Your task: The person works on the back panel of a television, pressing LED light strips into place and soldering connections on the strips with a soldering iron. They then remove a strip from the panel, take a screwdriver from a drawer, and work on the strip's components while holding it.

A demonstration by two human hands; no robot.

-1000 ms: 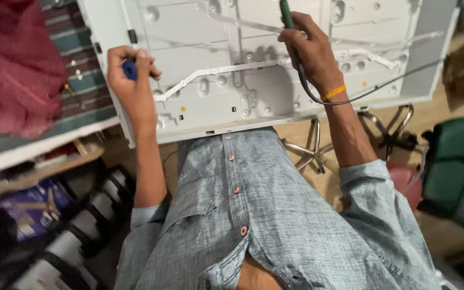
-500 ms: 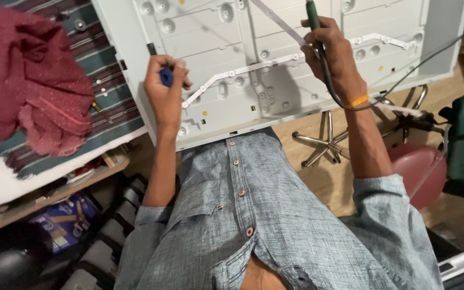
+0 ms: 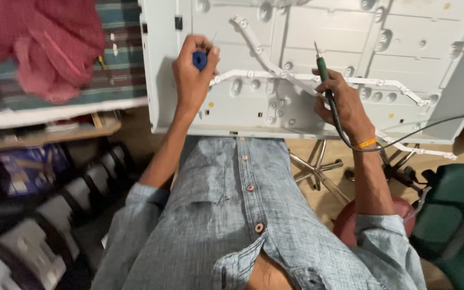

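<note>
Our left hand (image 3: 191, 80) is clamped on a blue-handled tool (image 3: 200, 59), right hand (image 3: 345, 104) gripping the green soldering iron (image 3: 323, 72), both over the white panel (image 3: 404, 48) near its front edge.

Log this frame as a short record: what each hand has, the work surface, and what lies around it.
Left hand: closed around a small blue-handled tool, over the panel
Right hand: grips a green-handled soldering iron, tip pointing up, its dark cord trailing right
Work surface: white metal panel with white strips lying across it
Left of panel: red cloth on a striped cover
Below right: green chair, stool base
</note>
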